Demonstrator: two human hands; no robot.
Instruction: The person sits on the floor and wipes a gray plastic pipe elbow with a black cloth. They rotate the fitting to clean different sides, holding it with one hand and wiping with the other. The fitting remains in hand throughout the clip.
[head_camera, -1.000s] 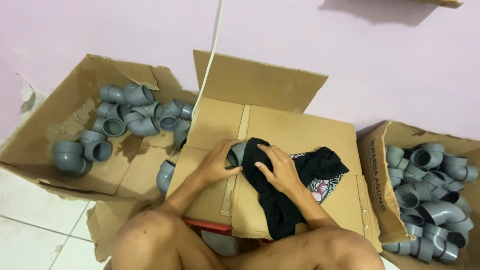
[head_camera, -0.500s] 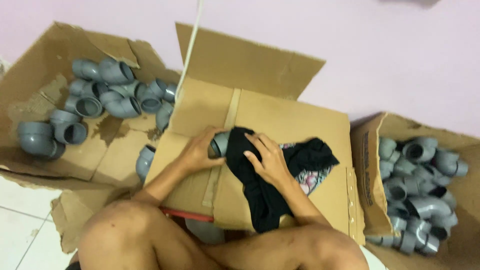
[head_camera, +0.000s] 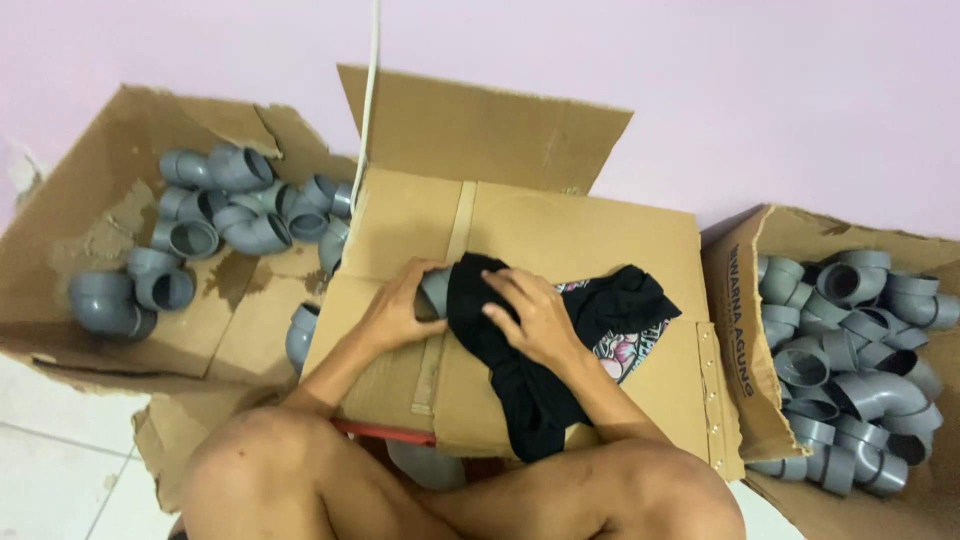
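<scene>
I sit on the floor with a closed cardboard box (head_camera: 560, 240) in front of my knees. My left hand (head_camera: 395, 310) grips a grey pipe elbow (head_camera: 435, 290) lying on the box top. My right hand (head_camera: 535, 318) presses a black cloth (head_camera: 520, 385) against that elbow, with the cloth draped over part of the fitting. The cloth trails toward my right knee and spreads right, showing a printed patch (head_camera: 625, 350).
An open flattened carton (head_camera: 90, 230) on the left holds several grey pipe elbows (head_camera: 215, 215). Another open carton (head_camera: 740, 330) on the right is full of grey elbows (head_camera: 850, 340). One elbow (head_camera: 300, 335) lies beside the centre box. A pink wall stands behind.
The camera view shifted slightly. Both hands stay on the elbow and cloth, with my right hand sliding a little over the cloth.
</scene>
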